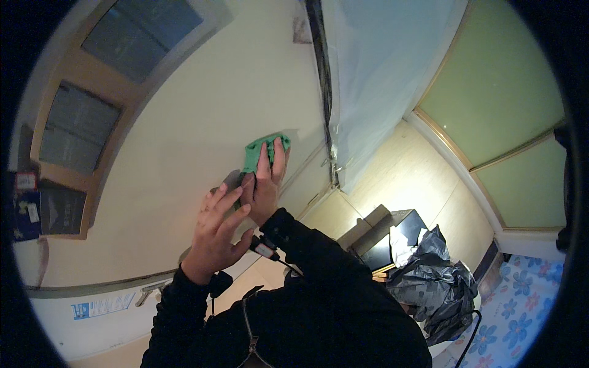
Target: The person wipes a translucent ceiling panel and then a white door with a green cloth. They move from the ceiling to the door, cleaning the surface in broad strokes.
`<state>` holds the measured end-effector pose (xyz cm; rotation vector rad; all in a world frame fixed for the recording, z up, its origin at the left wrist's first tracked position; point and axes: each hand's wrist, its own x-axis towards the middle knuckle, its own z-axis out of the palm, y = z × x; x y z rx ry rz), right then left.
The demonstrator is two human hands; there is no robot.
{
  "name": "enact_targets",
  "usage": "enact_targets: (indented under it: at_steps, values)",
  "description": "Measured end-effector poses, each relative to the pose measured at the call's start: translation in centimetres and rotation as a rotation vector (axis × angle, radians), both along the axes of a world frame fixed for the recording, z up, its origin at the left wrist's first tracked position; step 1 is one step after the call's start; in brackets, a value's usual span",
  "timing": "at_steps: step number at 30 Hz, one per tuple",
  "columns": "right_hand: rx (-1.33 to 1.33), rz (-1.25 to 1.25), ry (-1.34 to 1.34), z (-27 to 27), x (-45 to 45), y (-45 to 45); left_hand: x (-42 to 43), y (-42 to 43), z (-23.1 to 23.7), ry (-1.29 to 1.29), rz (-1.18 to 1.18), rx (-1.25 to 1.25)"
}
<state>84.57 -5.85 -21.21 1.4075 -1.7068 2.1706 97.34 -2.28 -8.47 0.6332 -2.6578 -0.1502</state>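
A folded green cloth [254, 157] lies pressed against a cream-coloured flat surface [184, 124] under the fingers of my right hand [265, 186]. The palm and part of the cloth are hidden by the fingers. To the lower left, my left hand [218, 232] is raised with its fingers spread and holds nothing. Its fingertips are close to my right hand; whether they touch the surface I cannot tell. Both wrists are in black sleeves.
Framed dark panels [78, 126] line the left side. A dark strip [324, 83] edges the surface beside translucent sheeting [368, 69]. Lower right are a box [379, 239], a black plastic bag [437, 290] and a flowered cloth [517, 322]. Green-panelled doors [497, 87] stand at the right.
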Motion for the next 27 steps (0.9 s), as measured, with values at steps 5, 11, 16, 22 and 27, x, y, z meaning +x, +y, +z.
enact_targets:
  at_steps: [5,11,16,22,27]
  values:
    - [0.163,-0.065,-0.251,-6.0,-2.4,-0.7,-1.8,-0.2,-1.2,-0.155,0.073,-0.040]
    - [0.370,-0.085,-0.618,-8.1,-4.5,-0.8,-3.2,-0.6,-3.3,-0.369,0.132,-0.253]
    - [0.132,-0.043,-0.221,-1.5,-7.0,-1.5,-3.8,-0.7,-3.6,-0.365,0.174,-0.277]
    - [0.088,-0.139,0.021,-2.2,-9.7,-3.3,-3.7,-0.8,-4.6,-0.326,0.185,-0.290]
    - [0.229,-0.111,-0.186,-10.8,-8.2,-2.5,-3.0,-0.5,-7.1,-0.346,0.182,-0.267]
